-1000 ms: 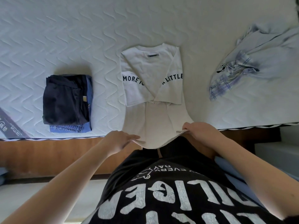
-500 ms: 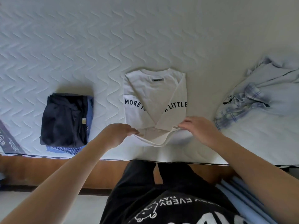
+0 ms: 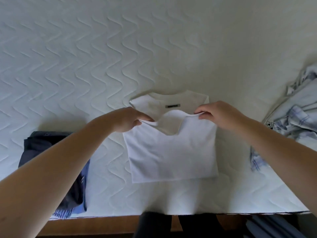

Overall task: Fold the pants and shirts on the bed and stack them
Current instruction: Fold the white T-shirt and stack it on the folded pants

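While the white T-shirt (image 3: 171, 152) lies on the bed (image 3: 103, 57) near its front edge, roughly midway along it, both hands hold its folded-up lower half by the hem. The left hand (image 3: 127, 121) pinches the hem's left corner between thumb and curled fingers, and the right hand (image 3: 217, 114) pinches the right corner the same way. The hem sags in a shallow curve between the two grips and sits just short of the collar, where a small dark neck label (image 3: 172, 105) shows. The folded half covers the shirt's lower body, with a straight crease at the near side. Toward the bed's front left corner rests a stack of folded clothes (image 3: 51, 152), a dark navy piece on top and blue fabric beneath, partly hidden by the left forearm. At the bed's right edge lies a crumpled pale blue plaid shirt (image 3: 295, 121), apart from the T-shirt.
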Demonstrator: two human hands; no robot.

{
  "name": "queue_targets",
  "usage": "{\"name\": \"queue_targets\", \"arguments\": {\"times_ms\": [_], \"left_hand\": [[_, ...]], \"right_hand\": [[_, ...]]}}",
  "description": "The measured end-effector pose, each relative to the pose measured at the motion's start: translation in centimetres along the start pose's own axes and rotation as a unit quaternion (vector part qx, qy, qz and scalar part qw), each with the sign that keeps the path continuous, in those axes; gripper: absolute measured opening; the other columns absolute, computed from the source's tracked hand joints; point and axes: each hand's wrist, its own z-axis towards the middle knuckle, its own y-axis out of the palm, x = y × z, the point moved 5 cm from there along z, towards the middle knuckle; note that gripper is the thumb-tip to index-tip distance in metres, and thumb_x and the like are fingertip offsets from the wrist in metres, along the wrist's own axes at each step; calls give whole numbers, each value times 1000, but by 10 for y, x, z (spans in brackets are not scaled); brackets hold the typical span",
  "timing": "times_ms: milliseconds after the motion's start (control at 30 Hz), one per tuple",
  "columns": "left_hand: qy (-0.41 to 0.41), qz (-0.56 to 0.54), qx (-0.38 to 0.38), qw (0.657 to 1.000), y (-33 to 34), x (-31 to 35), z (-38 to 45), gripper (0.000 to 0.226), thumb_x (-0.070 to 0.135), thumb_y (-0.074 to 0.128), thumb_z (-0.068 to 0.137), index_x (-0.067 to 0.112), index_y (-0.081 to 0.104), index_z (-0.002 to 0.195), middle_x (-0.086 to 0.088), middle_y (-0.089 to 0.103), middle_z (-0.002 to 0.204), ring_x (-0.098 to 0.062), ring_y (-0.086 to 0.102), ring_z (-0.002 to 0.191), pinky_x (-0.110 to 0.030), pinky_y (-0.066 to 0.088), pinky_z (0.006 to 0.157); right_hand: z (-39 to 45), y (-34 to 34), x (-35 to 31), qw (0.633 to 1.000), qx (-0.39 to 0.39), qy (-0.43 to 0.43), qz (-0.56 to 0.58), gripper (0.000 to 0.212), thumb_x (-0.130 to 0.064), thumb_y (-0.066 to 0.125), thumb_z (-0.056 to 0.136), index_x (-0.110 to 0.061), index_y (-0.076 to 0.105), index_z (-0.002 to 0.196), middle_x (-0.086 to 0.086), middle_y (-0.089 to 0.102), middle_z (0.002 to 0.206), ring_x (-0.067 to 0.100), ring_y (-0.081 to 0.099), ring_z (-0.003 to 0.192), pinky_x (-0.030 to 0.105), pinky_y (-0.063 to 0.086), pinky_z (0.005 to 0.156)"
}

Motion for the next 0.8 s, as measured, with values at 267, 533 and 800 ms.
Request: {"name": "queue_targets", "arguments": {"times_ms": [267,533,800], "left_hand": [[-10,23,-13,1000,-20,-48,83,35,19,54,99,31,57,131,0,62,127,-14,56,102,-24,36,84],[-76,8,68,995,-29,-85,117,20,31,68,90,22,65,108,4,59,97,-14,52,88,-27,35,68],[-99,-77,166,978,-25,-95,127,13,30,74,86,27,65,94,6,65,87,-14,60,81,-26,43,68]], "right_hand": [[67,11,56,999,43,19,28,14,-20,66,92,-19,71,106,-6,69,88,17,60,77,31,44,71],[111,20,94,995,44,78,39,20,-23,69,90,-15,70,108,1,70,96,16,59,82,27,38,69],[123,23,119,985,87,140,42,19,-26,73,86,-13,71,99,4,71,93,23,63,86,35,46,76]]}}
